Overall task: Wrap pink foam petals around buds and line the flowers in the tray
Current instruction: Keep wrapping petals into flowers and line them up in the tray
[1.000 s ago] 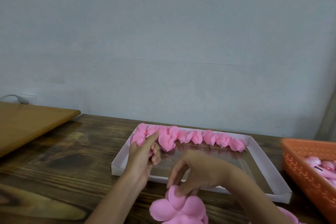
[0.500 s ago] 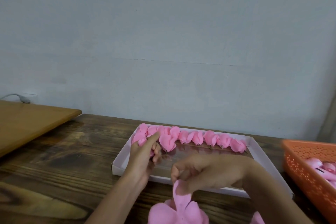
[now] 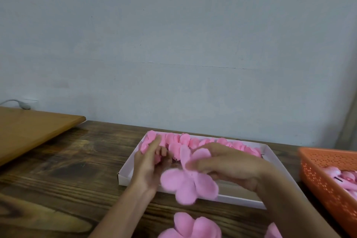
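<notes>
Dark wooden surface carries a white tray (image 3: 271, 160) with finished flowers (image 3: 193, 141) lined along its far wall. Right hand (image 3: 231, 166) pinches a foam petal sheet (image 3: 189, 181) in its grip, above the tray's near wall. Left hand (image 3: 148, 168) curls on a pink bud (image 3: 158, 158) (mostly hidden). The sheet hangs just right of the bud; I judge it must travel leftward around it.

My right hand (image 3: 231, 166) pinches a flat pink petal piece (image 3: 187, 183) above the near wall of the tray (image 3: 123, 178). My left hand (image 3: 148, 166), over the tray's left end, curls round a mostly hidden pink bud (image 3: 157, 158). Finished flowers (image 3: 185, 139) line the tray's far wall.
</notes>
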The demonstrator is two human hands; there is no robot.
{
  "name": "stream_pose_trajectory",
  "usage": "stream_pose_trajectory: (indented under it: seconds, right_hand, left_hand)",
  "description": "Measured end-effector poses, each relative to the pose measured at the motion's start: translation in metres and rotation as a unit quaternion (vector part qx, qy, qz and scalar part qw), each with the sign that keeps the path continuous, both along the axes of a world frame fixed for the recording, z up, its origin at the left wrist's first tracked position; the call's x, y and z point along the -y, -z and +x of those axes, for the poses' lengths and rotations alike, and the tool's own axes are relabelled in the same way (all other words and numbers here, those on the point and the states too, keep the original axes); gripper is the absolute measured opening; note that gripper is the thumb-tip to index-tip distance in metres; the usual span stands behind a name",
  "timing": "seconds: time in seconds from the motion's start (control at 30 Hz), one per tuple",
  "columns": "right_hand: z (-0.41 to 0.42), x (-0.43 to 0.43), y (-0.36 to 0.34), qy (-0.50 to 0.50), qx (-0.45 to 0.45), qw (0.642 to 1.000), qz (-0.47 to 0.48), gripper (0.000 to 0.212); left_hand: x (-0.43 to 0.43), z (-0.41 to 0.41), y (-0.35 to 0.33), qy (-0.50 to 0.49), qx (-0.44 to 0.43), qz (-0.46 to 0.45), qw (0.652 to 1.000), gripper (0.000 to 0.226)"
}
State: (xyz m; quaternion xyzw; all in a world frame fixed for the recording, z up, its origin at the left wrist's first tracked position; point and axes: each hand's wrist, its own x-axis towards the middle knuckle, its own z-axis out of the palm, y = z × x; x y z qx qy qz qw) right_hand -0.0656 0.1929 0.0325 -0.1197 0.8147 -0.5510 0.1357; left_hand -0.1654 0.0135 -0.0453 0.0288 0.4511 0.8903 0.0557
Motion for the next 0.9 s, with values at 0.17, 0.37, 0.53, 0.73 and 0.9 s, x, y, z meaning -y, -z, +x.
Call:
stream_pose_trajectory:
  seconds: [0.17,0.37,0.53,0.73,0.9]
  right_hand:
    - [-0.018,0.011,0.025,0.258,-0.050,0.964,-0.048,0.026]
    - [-0.020,0.035,0.038,0.328,-0.039,0.939,-0.098,0.022]
    - [-0.018,0.042,0.043,0.293,-0.007,0.947,-0.130,0.026]
    - [-0.016,0.049,0.046,0.235,0.015,0.959,-0.159,0.029]
    - [-0.015,0.051,0.044,0.226,0.020,0.960,-0.164,0.029]
  left_hand:
    - [0.005,0.009,-0.006,-0.046,-0.062,-0.026,0.997,0.043]
    - [-0.005,0.023,-0.017,-0.038,-0.115,-0.061,0.991,0.057]
    - [-0.014,0.029,-0.015,-0.044,-0.159,-0.139,0.976,0.032]
    - [-0.020,0.027,-0.010,-0.054,-0.167,-0.175,0.969,0.020]
    - [-0.021,0.028,-0.009,-0.045,-0.157,-0.165,0.973,0.017]
